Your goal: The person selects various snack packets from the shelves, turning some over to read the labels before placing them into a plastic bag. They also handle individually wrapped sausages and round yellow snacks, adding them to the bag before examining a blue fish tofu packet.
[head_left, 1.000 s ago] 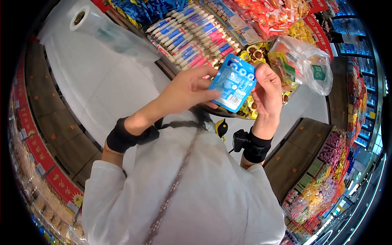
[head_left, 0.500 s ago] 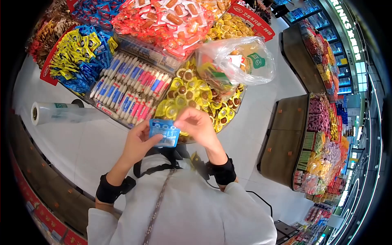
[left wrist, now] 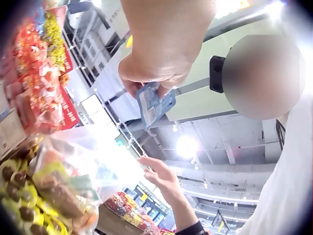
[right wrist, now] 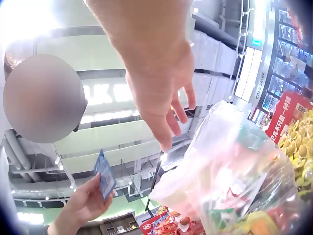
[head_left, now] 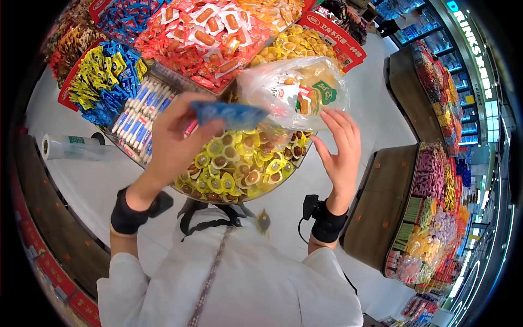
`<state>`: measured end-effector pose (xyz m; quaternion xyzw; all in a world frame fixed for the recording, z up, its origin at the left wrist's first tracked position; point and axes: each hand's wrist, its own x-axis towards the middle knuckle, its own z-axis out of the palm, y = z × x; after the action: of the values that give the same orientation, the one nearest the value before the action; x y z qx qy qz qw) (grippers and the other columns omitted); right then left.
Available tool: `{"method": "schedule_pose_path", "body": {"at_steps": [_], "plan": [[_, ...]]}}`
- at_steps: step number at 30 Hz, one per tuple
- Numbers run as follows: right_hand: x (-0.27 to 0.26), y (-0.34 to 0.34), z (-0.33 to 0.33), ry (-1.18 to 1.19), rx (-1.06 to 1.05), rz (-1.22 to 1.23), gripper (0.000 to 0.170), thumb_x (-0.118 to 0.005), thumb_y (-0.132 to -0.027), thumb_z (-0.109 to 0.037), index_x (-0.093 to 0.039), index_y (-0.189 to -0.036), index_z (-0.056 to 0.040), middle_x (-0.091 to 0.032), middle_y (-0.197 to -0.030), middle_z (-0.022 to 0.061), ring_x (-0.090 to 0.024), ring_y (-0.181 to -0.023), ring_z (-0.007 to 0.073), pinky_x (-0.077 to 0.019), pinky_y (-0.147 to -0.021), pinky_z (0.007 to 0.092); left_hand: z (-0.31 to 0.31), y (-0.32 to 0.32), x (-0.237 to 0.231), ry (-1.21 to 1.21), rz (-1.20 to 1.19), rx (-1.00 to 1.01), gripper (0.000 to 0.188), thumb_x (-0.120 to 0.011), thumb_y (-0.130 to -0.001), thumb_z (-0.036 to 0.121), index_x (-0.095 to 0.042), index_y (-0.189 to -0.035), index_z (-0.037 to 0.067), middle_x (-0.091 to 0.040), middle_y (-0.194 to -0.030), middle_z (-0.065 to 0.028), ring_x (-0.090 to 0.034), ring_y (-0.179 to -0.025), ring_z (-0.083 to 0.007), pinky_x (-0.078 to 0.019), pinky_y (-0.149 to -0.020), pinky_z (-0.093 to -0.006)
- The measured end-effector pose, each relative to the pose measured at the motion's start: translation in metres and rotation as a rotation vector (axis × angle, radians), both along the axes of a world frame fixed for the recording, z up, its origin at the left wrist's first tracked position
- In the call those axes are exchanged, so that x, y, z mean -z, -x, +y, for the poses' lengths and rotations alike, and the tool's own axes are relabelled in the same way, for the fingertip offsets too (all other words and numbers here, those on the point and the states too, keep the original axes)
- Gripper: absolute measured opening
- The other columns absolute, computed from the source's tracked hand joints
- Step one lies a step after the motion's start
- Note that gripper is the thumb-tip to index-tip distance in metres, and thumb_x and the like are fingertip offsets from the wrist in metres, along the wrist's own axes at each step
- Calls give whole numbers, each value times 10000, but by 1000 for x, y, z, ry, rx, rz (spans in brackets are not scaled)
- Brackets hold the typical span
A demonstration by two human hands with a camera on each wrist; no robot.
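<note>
My left hand [head_left: 177, 143] pinches a small blue packet [head_left: 231, 113] between thumb and fingers, over the front of a snack display. The packet [left wrist: 153, 104] hangs from the fingertips in the left wrist view. On the right, my right hand [head_left: 340, 150] holds nothing, its fingers spread loosely beside a clear plastic bag [head_left: 297, 90]. The bag lies on the display with snack packs inside and a green mark on its side. In the right wrist view the right hand [right wrist: 161, 98] is just beside the bag [right wrist: 234, 176].
Yellow-wrapped round snacks [head_left: 229, 169] fill the display's front edge. White stick packs [head_left: 144, 111] lie to the left, red-wrapped snacks [head_left: 201, 43] behind. A roll of clear bags [head_left: 71, 147] sticks out at left. Another snack stand [head_left: 376, 207] is to the right.
My left hand has raised the packet from the display's front edge toward the bag. The right hand has let go of the packet and moved right, beside the bag.
</note>
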<state>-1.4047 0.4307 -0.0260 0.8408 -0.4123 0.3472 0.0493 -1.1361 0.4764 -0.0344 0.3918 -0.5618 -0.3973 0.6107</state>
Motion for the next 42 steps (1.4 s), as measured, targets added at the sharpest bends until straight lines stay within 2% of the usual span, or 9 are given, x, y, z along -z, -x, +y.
{"method": "schedule_pose_path", "body": {"at_steps": [4, 7, 11, 17, 20, 26, 32, 38, 42], "plan": [[12, 11, -20, 13, -110, 174, 286, -633, -614, -39, -563, -892, -52, -567, -891, 51, -513, -827, 226, -394, -713, 339, -52, 33, -42, 158, -431, -117, 181, -616, -736, 73, -565, -906, 32, -580, -750, -54, -577, -759, -139, -445, -681, -247], [17, 16, -23, 23, -233, 160, 240, -596, -597, -28, -560, -834, -52, -559, -833, 40, -515, -778, 212, -391, -698, 335, -88, 57, -40, 316, -659, -93, 200, -607, -709, 21, -570, -903, 54, -586, -831, -55, -568, -806, -157, -443, -690, -253], [18, 15, -15, 6, -367, 66, 209, -607, -582, 1, -583, -780, -61, -570, -781, 25, -521, -731, 205, -380, -667, 318, -111, 83, -19, 328, -868, 89, 199, -587, -698, 41, -581, -892, 83, -587, -818, -80, -556, -811, -252, -445, -702, -332], [23, 16, -14, -34, -404, -3, 207, -586, -566, 15, -592, -762, -52, -572, -765, 32, -522, -709, 207, -382, -645, 315, -129, 92, -1, 254, -1263, 295, 164, -573, -646, 44, -582, -809, 41, -577, -807, -122, -553, -781, -279, -440, -686, -359], [26, 18, -16, -36, -416, -40, 212, -584, -556, 24, -593, -755, -49, -573, -758, 37, -522, -704, 208, -382, -639, 308, -135, 94, 8, 375, -1279, 194, 142, -565, -618, 27, -580, -759, 23, -575, -769, -137, -557, -753, -290, -440, -663, -362], [31, 17, -20, 18, -420, -66, 274, -578, -510, 33, -593, -772, -44, -568, -767, 33, -518, -709, 206, -390, -627, 304, -146, 98, 18, 196, -1453, 298, 102, -566, -606, 34, -594, -704, 32, -575, -675, -127, -569, -631, -292, -449, -562, -366], [30, 13, -20, 31, -423, -69, 299, -569, -487, 32, -588, -775, -42, -565, -767, 32, -520, -705, 207, -392, -620, 307, -137, 109, 11, 306, -1576, 278, 108, -567, -605, 41, -602, -707, 36, -579, -658, -124, -589, -608, -253, -463, -531, -349], [27, 13, -15, 39, -365, -78, 199, -621, -585, 59, -574, -753, -36, -579, -739, 49, -525, -686, 211, -375, -619, 296, -141, 103, 4, 728, -1445, 191, 145, -596, -558, 25, -612, -702, 33, -582, -662, -121, -591, -603, -266, -482, -543, -360], [27, 10, -11, 20, -357, -84, 198, -616, -589, 72, -571, -749, -35, -581, -742, 50, -528, -690, 212, -379, -624, 296, -130, 99, -1, 544, -1510, 283, 146, -589, -581, 33, -603, -726, 34, -573, -660, -117, -589, -635, -267, -480, -565, -346]]}}
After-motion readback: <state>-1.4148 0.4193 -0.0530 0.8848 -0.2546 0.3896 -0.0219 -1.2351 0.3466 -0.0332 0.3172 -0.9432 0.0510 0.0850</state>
